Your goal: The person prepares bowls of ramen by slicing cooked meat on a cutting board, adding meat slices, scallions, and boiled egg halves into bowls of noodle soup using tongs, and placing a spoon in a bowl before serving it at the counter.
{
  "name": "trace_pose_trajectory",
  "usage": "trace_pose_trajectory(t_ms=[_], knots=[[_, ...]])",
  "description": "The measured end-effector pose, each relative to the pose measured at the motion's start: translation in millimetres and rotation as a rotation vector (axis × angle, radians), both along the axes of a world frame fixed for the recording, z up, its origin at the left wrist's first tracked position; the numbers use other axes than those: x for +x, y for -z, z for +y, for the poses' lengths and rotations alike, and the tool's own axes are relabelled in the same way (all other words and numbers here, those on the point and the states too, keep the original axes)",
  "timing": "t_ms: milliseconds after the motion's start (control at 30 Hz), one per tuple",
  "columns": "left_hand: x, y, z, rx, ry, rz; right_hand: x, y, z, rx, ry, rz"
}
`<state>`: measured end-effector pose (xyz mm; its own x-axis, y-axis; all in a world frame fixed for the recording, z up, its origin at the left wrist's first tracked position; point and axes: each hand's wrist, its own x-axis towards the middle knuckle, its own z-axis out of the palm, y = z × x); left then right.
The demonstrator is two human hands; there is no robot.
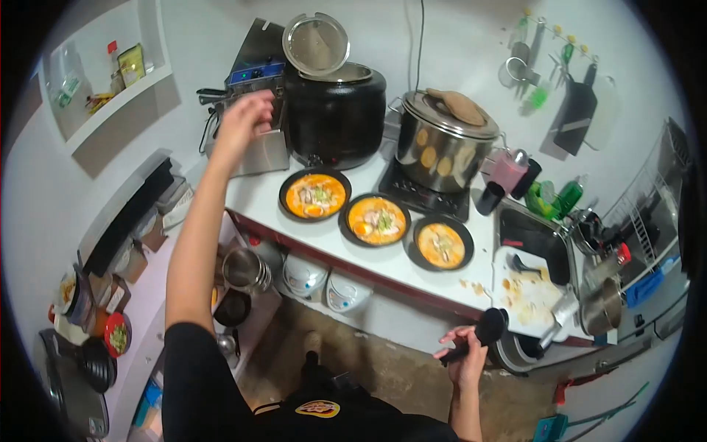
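Observation:
My left hand (pixel 247 121) is raised at the upper left, in front of the fryer (pixel 258 155), its fingers curled; whether they hold anything is too small to tell. Low at the right, my right hand (pixel 465 350) grips a black ladle (pixel 489 328) in front of the counter. Three black bowls stand in a row on the white counter (pixel 254 197): a left bowl (pixel 315 194) and a middle bowl (pixel 375 220) with orange soup, egg and green toppings, and a right bowl (pixel 442 244) with paler soup.
Behind the bowls stand a black soup kettle (pixel 335 118), lid raised, and a steel pot (pixel 445 144) on a cooktop (pixel 427 193). A sink (pixel 534 236) and stained cutting board (pixel 526 295) are at right. A side shelf (pixel 158 295) holds containers at left.

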<state>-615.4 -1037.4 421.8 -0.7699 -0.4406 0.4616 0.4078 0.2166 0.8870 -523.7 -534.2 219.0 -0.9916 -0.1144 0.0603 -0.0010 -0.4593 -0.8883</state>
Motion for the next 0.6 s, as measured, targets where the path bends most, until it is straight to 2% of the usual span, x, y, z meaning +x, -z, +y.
trace_pose_trajectory(t_ms=[67,133,300,333,400,500,600], knots=[[-76.2,-23.3,-73.9,-0.045,-0.130,-0.030,-21.3,6.8,-21.3,-0.023,0.044,-0.018],[-153.9,-31.3,-142.7,0.107,-0.101,-0.024,-38.1,23.3,-46.1,-0.146,0.090,-0.041],[-321.0,-35.9,-247.2,0.493,0.204,-0.017,-64.3,15.6,-125.0,-0.259,0.315,-0.131],[-374.4,-22.3,-302.4,0.486,0.266,-0.090,-66.6,10.8,-135.0,-0.273,0.344,-0.156],[-393.4,-32.4,-272.3,0.500,0.268,-0.089,-69.4,12.1,-148.8,-0.277,0.402,-0.179],[-432.8,-35.0,-284.1,0.546,0.320,-0.243,-78.1,14.2,-152.3,-0.225,0.509,-0.259],[-463.7,-49.5,-278.6,0.491,0.345,-0.271,-93.4,9.1,-158.0,-0.101,0.442,-0.165]])
